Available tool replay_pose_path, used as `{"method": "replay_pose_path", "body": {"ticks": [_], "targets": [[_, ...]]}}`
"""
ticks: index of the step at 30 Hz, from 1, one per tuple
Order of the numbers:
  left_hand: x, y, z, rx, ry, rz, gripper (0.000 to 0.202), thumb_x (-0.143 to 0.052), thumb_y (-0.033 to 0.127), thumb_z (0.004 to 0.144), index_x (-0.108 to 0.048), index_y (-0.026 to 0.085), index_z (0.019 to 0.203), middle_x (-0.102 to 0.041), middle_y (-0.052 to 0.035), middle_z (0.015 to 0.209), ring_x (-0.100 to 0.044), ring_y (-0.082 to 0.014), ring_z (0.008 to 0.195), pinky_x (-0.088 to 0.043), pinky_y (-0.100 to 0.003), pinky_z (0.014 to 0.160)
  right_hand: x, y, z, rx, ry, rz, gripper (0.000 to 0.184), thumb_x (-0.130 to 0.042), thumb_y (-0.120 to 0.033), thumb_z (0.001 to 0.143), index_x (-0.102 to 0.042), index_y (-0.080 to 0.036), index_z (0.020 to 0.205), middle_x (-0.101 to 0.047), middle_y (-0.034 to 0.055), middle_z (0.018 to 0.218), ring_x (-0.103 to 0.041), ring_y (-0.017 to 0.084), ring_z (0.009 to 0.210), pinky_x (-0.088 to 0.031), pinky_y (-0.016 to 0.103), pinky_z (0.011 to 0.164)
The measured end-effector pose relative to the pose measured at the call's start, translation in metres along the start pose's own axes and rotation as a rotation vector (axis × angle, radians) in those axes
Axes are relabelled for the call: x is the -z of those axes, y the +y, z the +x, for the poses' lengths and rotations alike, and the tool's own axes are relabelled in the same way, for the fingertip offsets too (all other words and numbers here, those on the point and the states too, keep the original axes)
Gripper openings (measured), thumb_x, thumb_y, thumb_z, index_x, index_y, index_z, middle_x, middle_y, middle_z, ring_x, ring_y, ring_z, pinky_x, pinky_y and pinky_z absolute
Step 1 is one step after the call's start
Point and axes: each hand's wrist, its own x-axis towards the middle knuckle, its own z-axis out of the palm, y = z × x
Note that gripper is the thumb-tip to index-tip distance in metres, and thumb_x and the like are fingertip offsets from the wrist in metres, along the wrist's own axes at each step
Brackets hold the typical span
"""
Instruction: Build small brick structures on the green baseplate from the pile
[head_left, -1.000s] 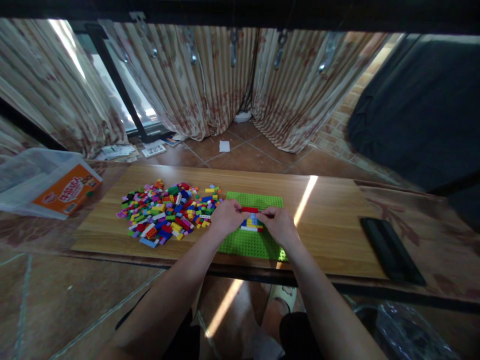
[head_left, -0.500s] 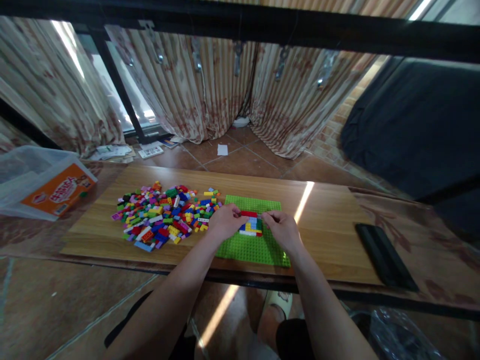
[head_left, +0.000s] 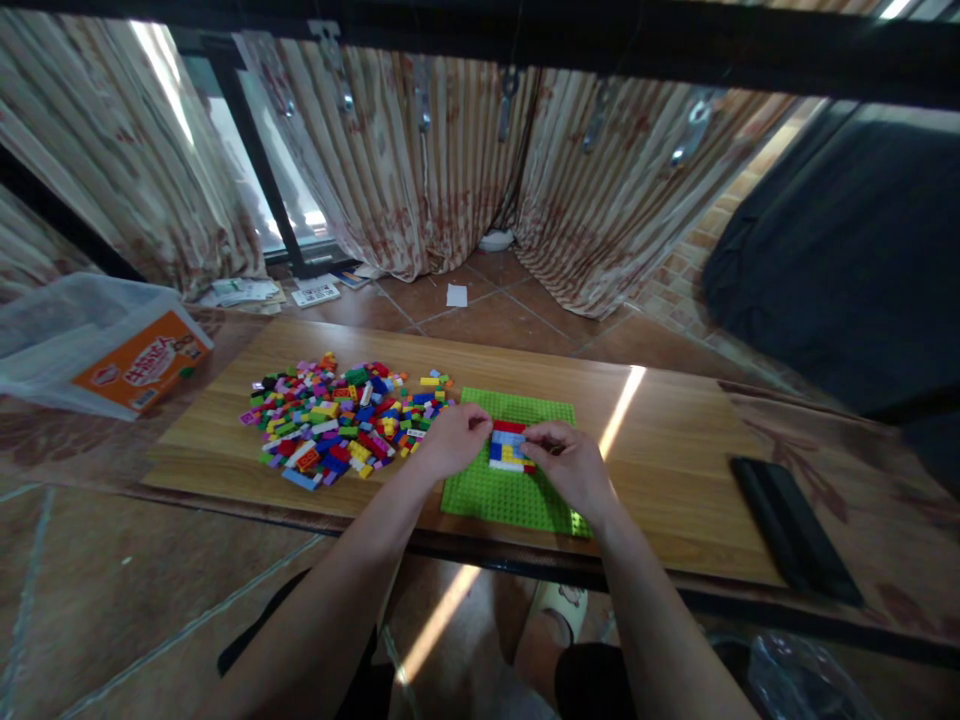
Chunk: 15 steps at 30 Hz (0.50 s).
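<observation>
On a green studded baseplate (head_left: 495, 502) lies a small flat block of toy bricks (head_left: 509, 440), with red along the far edge, light blue in the middle, and yellow, white and red at the near edge. My left hand (head_left: 456, 440) is closed at the block's left side, fingertips pinched close to its far left corner. My right hand (head_left: 571, 462) reaches over the block's right edge, thumb and fingers drawn together at the bricks. Whether either pinch holds a small brick is hidden by the fingers.
A loose heap of coloured bricks (head_left: 337, 425) spreads left of the baseplate on the wooden board (head_left: 667, 450). Farther left stands a clear plastic box (head_left: 105, 340) with an orange label. A dark flat case (head_left: 791, 525) lies at the right end.
My right hand has shifted left over the block's right side and covers green bricks seen there before. My left hand stays at the left side. The whole view has swung slightly.
</observation>
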Motion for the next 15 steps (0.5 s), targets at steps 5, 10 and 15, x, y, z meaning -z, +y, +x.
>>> {"method": "replay_pose_path", "body": {"ticks": [5,10,15], "targets": [[-0.001,0.004,-0.002,0.000,-0.013,0.060,0.019,-0.051,0.019,0.083,-0.070,0.015,0.085,-0.071,-0.0043,0.081,-0.062,-0.0151,0.074,-0.046,-0.025,0.068,-0.003,-0.008,-0.003,0.085,-0.019,-0.206,0.010,-0.059,-0.026,0.079,-0.067,-0.022,0.082,-0.064,0.0014,0.080,-0.059,0.016,0.074,-0.046,0.030,0.072],[-0.003,0.008,-0.004,0.063,-0.035,0.089,0.017,-0.055,0.023,0.083,-0.069,0.016,0.089,-0.073,-0.0048,0.086,-0.064,-0.0165,0.079,-0.048,-0.026,0.071,-0.003,-0.018,-0.005,0.160,-0.047,-0.320,0.010,-0.054,-0.020,0.084,-0.064,-0.020,0.081,-0.063,0.0031,0.084,-0.058,0.017,0.078,-0.044,0.032,0.075],[-0.004,0.008,-0.003,0.056,-0.028,0.102,0.018,-0.055,0.022,0.083,-0.070,0.015,0.090,-0.073,-0.0058,0.088,-0.065,-0.0170,0.079,-0.048,-0.026,0.073,-0.004,-0.018,-0.004,0.182,-0.061,-0.378,0.012,-0.050,-0.020,0.086,-0.062,-0.020,0.083,-0.063,0.0049,0.087,-0.058,0.019,0.083,-0.044,0.033,0.078]]}}
